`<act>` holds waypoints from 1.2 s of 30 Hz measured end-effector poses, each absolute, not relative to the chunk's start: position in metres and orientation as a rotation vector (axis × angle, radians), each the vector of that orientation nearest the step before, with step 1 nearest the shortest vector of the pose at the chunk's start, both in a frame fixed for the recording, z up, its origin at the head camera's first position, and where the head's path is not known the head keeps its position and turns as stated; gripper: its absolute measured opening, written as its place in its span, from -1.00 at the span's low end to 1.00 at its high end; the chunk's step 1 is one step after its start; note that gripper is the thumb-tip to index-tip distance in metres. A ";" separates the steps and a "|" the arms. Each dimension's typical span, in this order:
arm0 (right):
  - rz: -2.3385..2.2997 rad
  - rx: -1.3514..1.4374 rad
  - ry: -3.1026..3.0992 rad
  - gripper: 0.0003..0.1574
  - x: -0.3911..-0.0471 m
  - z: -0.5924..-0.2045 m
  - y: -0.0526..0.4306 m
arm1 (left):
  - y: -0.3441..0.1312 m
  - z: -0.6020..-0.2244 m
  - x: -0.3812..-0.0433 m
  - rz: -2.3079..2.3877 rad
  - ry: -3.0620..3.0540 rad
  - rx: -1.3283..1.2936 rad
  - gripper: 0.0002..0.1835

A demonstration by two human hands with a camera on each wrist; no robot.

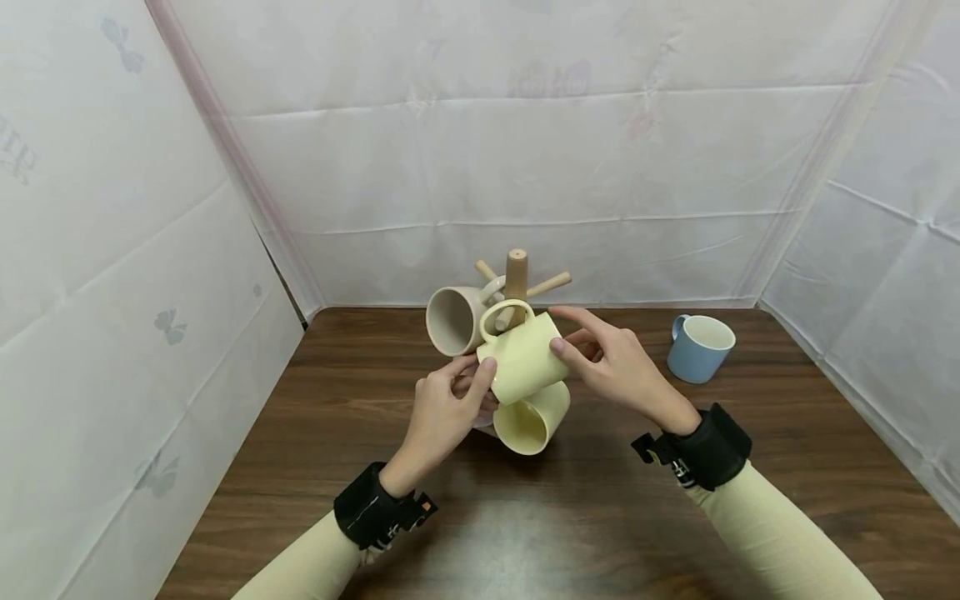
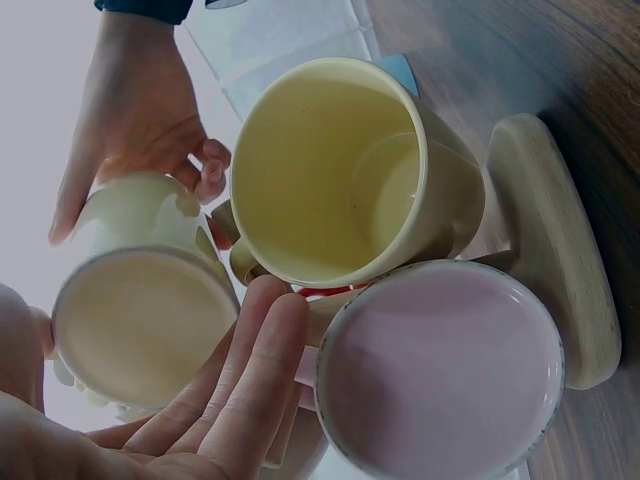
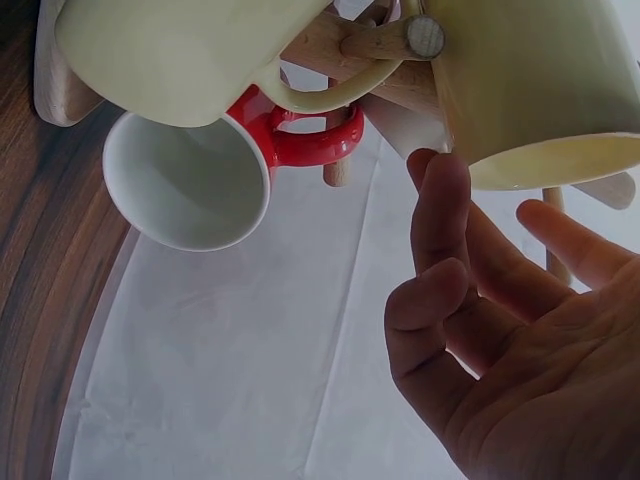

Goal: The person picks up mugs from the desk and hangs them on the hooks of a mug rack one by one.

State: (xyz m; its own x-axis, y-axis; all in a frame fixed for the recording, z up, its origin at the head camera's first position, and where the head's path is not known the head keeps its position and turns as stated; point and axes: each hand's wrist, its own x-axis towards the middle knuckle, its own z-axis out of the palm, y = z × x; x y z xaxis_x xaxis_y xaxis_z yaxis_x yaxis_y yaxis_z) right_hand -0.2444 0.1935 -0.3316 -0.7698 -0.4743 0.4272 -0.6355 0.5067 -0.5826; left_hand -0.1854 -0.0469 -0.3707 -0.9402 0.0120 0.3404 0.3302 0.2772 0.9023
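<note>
A pale yellow mug point(image 1: 525, 358) is tilted in front of a wooden mug tree point(image 1: 516, 271), its handle up and close to a peg end. My left hand point(image 1: 442, 408) holds it at the base end, thumb on the near side, fingers behind. At the rim end, my right hand point(image 1: 618, 367) holds it with the thumb on the near side and index finger along the top; its lower fingers curl loosely in the right wrist view. Just below hangs a second yellow mug point(image 2: 350, 180), its mouth facing outward. A pink-bottomed mug point(image 2: 440, 370) sits beside my left fingers point(image 2: 255, 380).
A whitish mug point(image 1: 453, 321) hangs at the tree's left. Behind the yellow mugs, a red mug with white inside point(image 3: 190, 180) shows in the right wrist view. A blue mug point(image 1: 697, 350) stands at the right of the wooden table point(image 1: 315, 417). White sheets point(image 1: 480, 167) surround the table.
</note>
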 end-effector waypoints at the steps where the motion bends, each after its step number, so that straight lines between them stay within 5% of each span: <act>1: 1.112 0.951 -2.540 -0.42 -0.244 -0.332 0.194 | -0.047 -0.371 -0.185 -1.716 -2.287 -0.317 -0.54; 13: 1.176 1.015 -2.544 -0.38 -0.246 -0.342 0.197 | -0.055 -0.374 -0.182 -1.580 -2.351 -0.306 -0.46; 29: 1.305 1.040 -2.463 -0.55 -0.261 -0.347 0.196 | -0.068 -0.367 -0.185 -1.206 -2.198 -0.317 -0.70; 36: 1.315 1.006 -2.488 -0.53 -0.275 -0.356 0.192 | -0.066 -0.347 -0.191 -1.051 -1.975 -0.374 -0.62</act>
